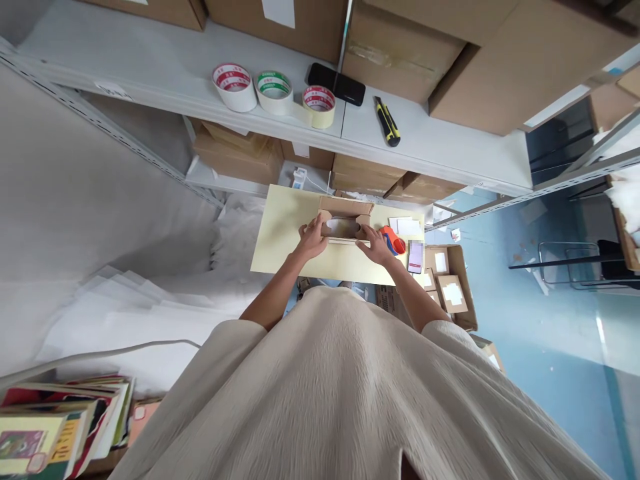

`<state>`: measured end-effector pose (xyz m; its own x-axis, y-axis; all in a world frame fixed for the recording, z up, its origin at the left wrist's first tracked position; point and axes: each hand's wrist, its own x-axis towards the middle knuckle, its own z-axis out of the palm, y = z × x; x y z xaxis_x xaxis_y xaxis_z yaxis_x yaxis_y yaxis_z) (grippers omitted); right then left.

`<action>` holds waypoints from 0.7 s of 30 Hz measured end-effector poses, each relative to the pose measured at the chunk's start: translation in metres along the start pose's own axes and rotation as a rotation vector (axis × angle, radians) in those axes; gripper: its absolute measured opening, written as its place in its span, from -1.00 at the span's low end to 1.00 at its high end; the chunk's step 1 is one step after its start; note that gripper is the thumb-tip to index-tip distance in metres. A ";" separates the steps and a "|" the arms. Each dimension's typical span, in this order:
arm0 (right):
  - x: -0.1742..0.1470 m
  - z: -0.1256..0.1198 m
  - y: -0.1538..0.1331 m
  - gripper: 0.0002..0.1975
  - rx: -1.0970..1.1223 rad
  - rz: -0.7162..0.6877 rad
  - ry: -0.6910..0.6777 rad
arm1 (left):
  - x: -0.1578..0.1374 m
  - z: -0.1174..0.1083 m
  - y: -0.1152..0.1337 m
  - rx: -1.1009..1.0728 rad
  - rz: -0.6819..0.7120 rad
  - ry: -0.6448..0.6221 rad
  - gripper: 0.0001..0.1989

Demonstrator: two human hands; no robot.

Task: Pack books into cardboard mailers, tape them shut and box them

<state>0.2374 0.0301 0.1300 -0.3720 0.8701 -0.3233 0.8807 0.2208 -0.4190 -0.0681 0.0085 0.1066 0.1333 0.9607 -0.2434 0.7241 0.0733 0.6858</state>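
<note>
A small cardboard box [345, 206] stands on the pale yellow table [280, 230] with its lid raised at the back and its side flaps up. Inside it shows something pale that I cannot make out. My left hand [313, 239] grips the box's left side, fingers at the flap. At the right end my right hand [375, 245] holds the side, fingertips on the flap and thumb towards the front. Just right of that hand sits a red and blue tape dispenser [393, 241]. A phone [415, 257] with a lit screen lies beyond it.
White paper labels [409, 227] lie at the table's back right. Above, a metal shelf [165, 73] bears tape rolls [233, 87], a dark case [336, 84], a box cutter [387, 122] and large cartons. A carton of small boxes [463, 257] stands on the floor at right.
</note>
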 end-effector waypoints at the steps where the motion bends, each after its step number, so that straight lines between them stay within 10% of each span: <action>1: 0.001 -0.001 0.001 -0.12 0.011 0.000 0.014 | 0.001 -0.001 0.002 -0.008 -0.005 0.015 0.01; 21: 0.056 -0.036 -0.003 -0.01 -0.284 -0.038 0.166 | 0.014 0.013 0.018 0.199 0.078 0.317 -0.20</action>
<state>0.2245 0.0940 0.1438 -0.3742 0.9136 -0.1592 0.9222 0.3486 -0.1673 -0.0447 0.0197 0.1064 -0.0001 0.9988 0.0494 0.8414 -0.0266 0.5397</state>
